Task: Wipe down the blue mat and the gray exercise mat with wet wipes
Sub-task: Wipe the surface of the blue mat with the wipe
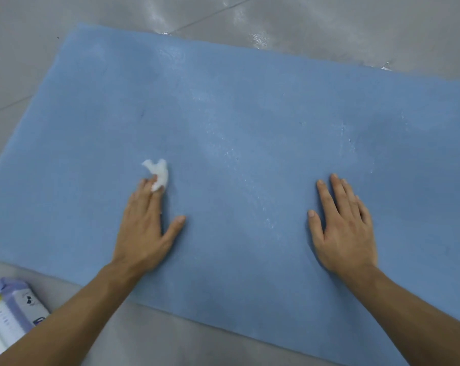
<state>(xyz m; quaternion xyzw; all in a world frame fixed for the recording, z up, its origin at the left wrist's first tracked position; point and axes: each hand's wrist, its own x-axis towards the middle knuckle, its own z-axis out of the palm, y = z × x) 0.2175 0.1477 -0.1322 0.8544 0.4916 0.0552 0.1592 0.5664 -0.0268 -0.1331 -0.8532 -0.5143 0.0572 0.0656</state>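
- Blue mat (250,114) is laid flat on a gray tiled floor (329,30) and fills most of the view; its far edge runs aslant from upper left to right.
- Wet, shiny streaks are seen across the middle of the mat, between the two hands and beyond them.
- Left hand (144,233) is laid palm down on the near left part of the mat, fingers stretched out straight and thumb spread to the side.
- A crumpled white wipe (157,173) is pressed to the mat at the left fingertips; part of it is bunched up over one finger, and most of it sticks out past the tips.
- Right hand (345,233) is laid flat on the near right part of the mat, well apart from the left, fingers straight and close together, nothing held.
- A pack (9,315) of wipes, white and lilac, is set on the floor at the lower left corner, just off the mat's near edge and beside the left forearm.
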